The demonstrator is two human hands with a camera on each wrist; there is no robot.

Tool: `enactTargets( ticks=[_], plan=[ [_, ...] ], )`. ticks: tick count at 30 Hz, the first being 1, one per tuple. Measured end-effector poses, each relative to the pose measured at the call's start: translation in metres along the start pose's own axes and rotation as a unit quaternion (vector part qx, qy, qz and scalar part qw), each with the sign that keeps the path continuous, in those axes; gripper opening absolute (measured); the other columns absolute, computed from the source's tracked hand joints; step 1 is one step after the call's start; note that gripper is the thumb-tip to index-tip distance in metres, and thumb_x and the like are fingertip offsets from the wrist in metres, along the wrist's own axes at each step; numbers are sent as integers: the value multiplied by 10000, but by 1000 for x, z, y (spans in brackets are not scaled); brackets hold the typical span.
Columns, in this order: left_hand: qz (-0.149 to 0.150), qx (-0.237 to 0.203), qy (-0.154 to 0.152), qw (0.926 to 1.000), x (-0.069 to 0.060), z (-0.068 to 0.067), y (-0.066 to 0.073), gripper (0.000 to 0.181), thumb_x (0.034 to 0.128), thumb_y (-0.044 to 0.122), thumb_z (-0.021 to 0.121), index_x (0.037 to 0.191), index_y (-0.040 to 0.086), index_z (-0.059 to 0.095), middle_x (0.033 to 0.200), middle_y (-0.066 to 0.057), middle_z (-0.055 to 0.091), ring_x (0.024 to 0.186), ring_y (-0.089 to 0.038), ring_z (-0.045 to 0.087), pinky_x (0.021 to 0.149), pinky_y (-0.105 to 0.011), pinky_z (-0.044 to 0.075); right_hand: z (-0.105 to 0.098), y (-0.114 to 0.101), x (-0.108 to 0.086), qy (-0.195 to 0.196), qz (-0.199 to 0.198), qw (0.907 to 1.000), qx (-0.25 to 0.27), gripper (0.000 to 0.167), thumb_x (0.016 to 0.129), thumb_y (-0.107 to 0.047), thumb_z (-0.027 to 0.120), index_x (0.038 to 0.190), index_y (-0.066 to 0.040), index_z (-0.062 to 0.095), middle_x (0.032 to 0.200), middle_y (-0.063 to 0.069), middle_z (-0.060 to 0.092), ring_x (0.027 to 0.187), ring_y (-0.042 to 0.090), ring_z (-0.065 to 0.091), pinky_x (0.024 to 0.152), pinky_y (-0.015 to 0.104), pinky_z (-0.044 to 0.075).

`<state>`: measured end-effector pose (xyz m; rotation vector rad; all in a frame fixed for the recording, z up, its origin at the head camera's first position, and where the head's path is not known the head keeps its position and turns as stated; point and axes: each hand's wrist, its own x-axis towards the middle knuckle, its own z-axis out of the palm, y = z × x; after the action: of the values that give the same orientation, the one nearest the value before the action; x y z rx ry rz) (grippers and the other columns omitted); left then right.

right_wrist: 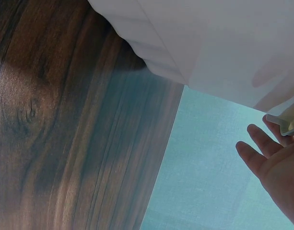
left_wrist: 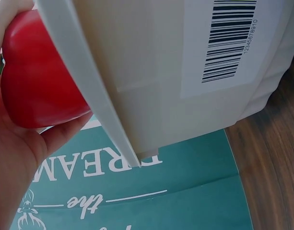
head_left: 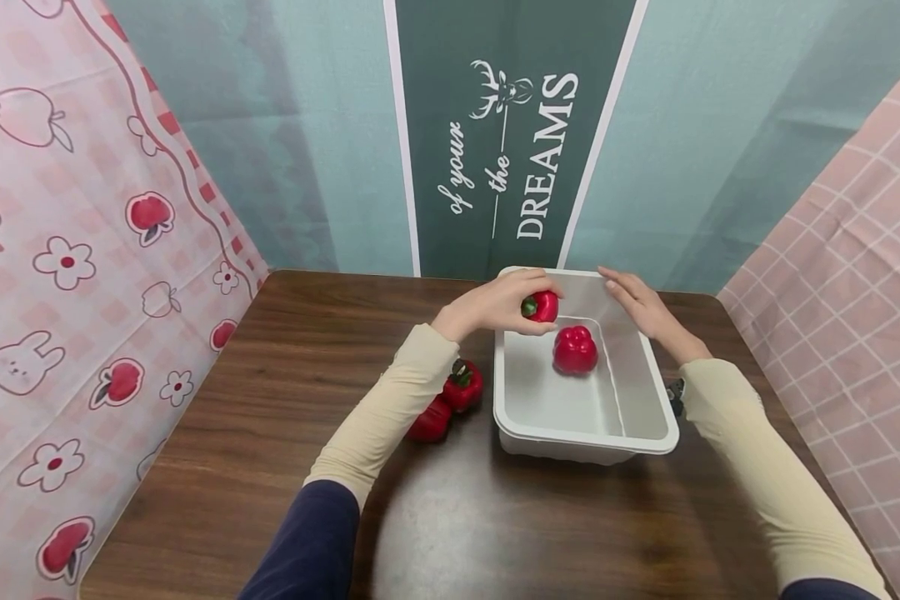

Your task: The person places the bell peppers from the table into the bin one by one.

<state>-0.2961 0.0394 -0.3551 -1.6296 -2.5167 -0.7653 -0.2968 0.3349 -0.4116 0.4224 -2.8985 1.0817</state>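
Observation:
My left hand (head_left: 504,302) grips a red bell pepper (head_left: 543,307) over the left rim of a white plastic bin (head_left: 585,442). In the left wrist view the bell pepper (left_wrist: 39,72) lies in the curl of the fingers, partly hidden by the rim. Another red bell pepper (head_left: 574,350) sits inside the bin on its floor. At the bin's far right side, my right hand (head_left: 640,307) has its fingers extended along the rim. The right wrist view shows the right hand (right_wrist: 278,165) with fingers spread at the rim.
Two more red bell peppers, one (head_left: 462,386) behind the other (head_left: 431,421), lie on the wooden table (head_left: 255,433) left of the bin, partly under the left forearm. A green and teal cloth (head_left: 330,150) hangs behind; patterned cloths flank both sides.

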Motion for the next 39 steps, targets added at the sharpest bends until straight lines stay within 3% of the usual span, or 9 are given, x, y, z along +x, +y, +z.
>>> enactTargets(
  ticks=[10,21,39],
  plan=[
    [-82,40,-110,9999,2,2,0,488,767,414,686,1180,190,553,1111,67,535,1002,-36,480,770,-96,438,1,1,1,-12,23,10000,-74,547,990,-449,287,1460,-169,283,1480,199,251,1348,431,220,1015,673,180],
    [75,-107,-95,9999,3,6,-2,465,774,382,697,1159,158,564,1083,51,550,980,-51,495,773,-108,444,1,1,1,1,9,10000,-54,543,990,-445,289,1456,-166,294,1466,198,273,1334,428,248,1004,675,202],
    [-81,-129,-150,9998,2,11,-1,488,775,411,682,1182,173,555,1101,56,541,1008,-52,479,780,-104,440,1,0,1,-56,100,9999,12,545,986,-458,294,1459,-187,287,1474,190,261,1341,425,235,1002,679,200]
  ],
)
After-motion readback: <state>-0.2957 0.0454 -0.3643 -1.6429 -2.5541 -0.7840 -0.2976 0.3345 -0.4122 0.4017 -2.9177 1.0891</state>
